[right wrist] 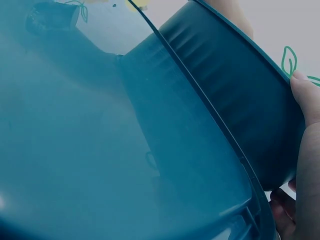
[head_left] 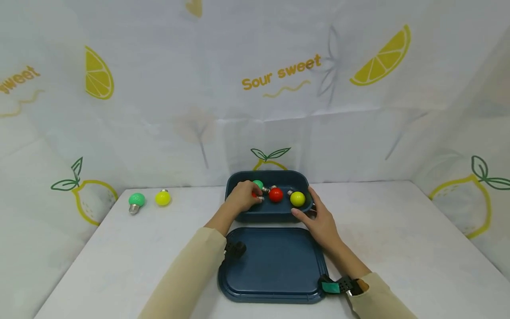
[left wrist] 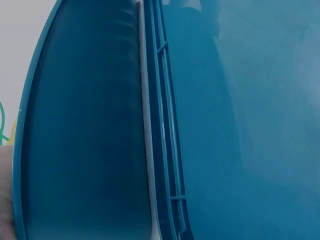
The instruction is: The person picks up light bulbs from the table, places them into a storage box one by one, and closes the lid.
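A flat blue tray (head_left: 272, 261) lies nearest on the desk (head_left: 382, 235), between the person and a deeper blue box (head_left: 263, 217). The right hand (head_left: 322, 223) grips the box's right end, thumb at its near corner. Inside, the left hand (head_left: 241, 196) pinches a red bulb (head_left: 253, 194) with its fingers, partly hiding it; a second red bulb (head_left: 276, 195), a yellow bulb (head_left: 297, 199) and a green bulb (head_left: 258, 183) lie alongside. Two more bulbs (head_left: 137, 199) sit far left, before a lemon-print cloth (head_left: 279, 124).

The left hand (head_left: 242, 197) hides part of a red bulb (head_left: 254, 194). The lid (head_left: 272, 263) overruns both wrist views; the right one cuts off the right hand (head_left: 322, 221), some fingertips apparently hidden by the box (head_left: 271, 217).
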Action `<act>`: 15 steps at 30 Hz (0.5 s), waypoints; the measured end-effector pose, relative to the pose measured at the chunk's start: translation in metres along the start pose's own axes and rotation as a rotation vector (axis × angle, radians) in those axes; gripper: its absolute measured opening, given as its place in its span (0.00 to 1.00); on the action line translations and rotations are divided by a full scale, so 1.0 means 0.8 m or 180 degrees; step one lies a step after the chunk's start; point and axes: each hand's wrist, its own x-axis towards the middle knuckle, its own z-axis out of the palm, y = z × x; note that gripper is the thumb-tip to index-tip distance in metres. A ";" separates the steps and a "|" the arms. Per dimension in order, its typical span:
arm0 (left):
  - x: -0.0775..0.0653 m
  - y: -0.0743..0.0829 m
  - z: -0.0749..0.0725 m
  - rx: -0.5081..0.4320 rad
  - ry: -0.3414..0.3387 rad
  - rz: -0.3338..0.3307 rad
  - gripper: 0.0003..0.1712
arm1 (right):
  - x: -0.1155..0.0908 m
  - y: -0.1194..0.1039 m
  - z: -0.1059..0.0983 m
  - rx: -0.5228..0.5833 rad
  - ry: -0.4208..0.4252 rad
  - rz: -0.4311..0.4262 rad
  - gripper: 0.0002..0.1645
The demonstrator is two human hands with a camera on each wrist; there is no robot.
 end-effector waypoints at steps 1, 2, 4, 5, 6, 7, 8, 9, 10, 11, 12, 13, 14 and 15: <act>0.001 0.001 0.001 -0.0005 0.0001 -0.0016 0.13 | 0.000 0.001 0.000 -0.0010 -0.0003 0.0000 0.54; 0.001 0.001 0.001 -0.0009 0.0008 -0.0020 0.13 | 0.000 0.001 0.000 -0.0012 -0.0003 -0.0002 0.54; 0.002 0.002 0.003 -0.0039 0.0034 -0.0025 0.12 | 0.000 0.003 0.000 -0.0020 -0.0002 -0.0009 0.54; 0.002 0.002 0.003 -0.0044 0.0045 -0.0020 0.12 | 0.000 0.003 0.000 -0.0021 -0.0002 -0.0010 0.54; 0.003 0.003 0.004 -0.0055 0.0054 -0.0015 0.12 | 0.000 0.003 0.001 -0.0025 0.0001 -0.0008 0.53; 0.003 0.002 0.004 -0.0059 0.0062 -0.0012 0.12 | 0.001 0.004 0.001 -0.0034 0.0006 -0.0009 0.53; 0.004 0.002 0.005 -0.0063 0.0071 -0.0007 0.12 | 0.001 0.004 0.001 -0.0035 0.0010 -0.0009 0.53; 0.004 0.001 0.005 -0.0067 0.0076 -0.0007 0.12 | 0.001 0.004 0.001 -0.0037 0.0013 -0.0008 0.53; 0.005 0.001 0.006 -0.0057 0.0078 -0.0003 0.12 | 0.001 0.004 0.001 -0.0042 0.0014 -0.0004 0.54; 0.005 0.000 0.006 -0.0049 0.0079 0.0005 0.12 | 0.001 0.003 0.001 -0.0042 0.0015 -0.0003 0.54; 0.005 0.000 0.006 -0.0035 0.0081 0.0013 0.12 | 0.001 0.003 0.001 -0.0048 0.0015 0.0000 0.54; 0.005 -0.001 0.006 -0.0022 0.0082 0.0022 0.12 | 0.001 0.002 0.000 -0.0051 0.0012 0.0006 0.54; 0.005 -0.001 0.006 -0.0008 0.0088 0.0038 0.12 | 0.001 0.001 0.000 -0.0054 0.0007 0.0014 0.54; 0.005 -0.001 0.006 0.0008 0.0087 0.0051 0.12 | 0.001 0.001 0.000 -0.0057 0.0003 0.0022 0.54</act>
